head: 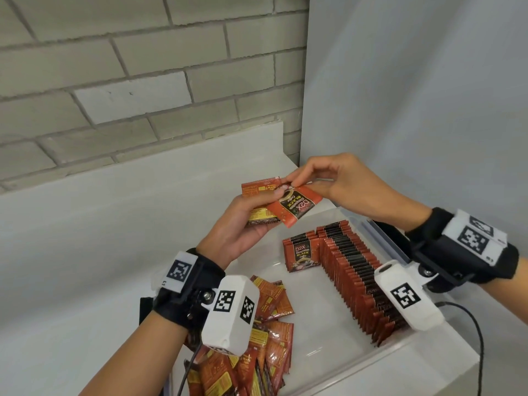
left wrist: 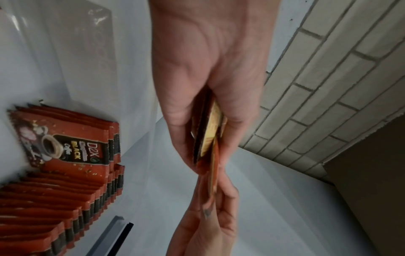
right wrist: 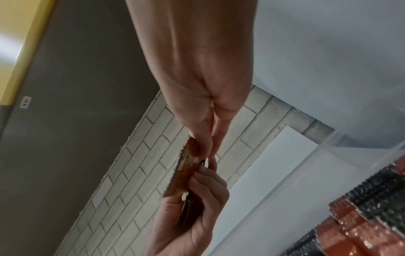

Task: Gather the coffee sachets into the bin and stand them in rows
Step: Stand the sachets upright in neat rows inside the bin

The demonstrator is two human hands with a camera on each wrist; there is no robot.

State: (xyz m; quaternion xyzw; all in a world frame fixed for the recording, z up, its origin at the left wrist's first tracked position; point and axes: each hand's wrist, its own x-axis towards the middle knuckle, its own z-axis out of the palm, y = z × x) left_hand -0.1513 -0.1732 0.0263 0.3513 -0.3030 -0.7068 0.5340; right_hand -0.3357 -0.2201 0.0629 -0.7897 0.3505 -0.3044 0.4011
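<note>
We square a small stack of sachets (head: 258, 202) gripped in our left hand (head: 243, 227), our right hand (head: 337, 187) pinching one sachet (head: 294, 205); next, we stand them beside the short row (head: 300, 254) in the bin (head: 357, 361).

Sachets, bin, tabletop: positions from the two grips.
Left grip (head: 243, 221) and right grip (head: 337, 184) meet above tabletop (head: 85, 252); bin (head: 357, 364) with standing rows (head: 354, 270) below right grip; loose pile (head: 257, 352) below left.

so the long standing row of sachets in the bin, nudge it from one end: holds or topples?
Probably topples. The long row consists of thin flat sachets on edge, already leaning on each other, so a nudge likely cascades domino-style. The clear bin wall beside it may limit sideways spill. Each sachet looks light and slightly flexible, like the one the right hand pinches by its edge.
</note>
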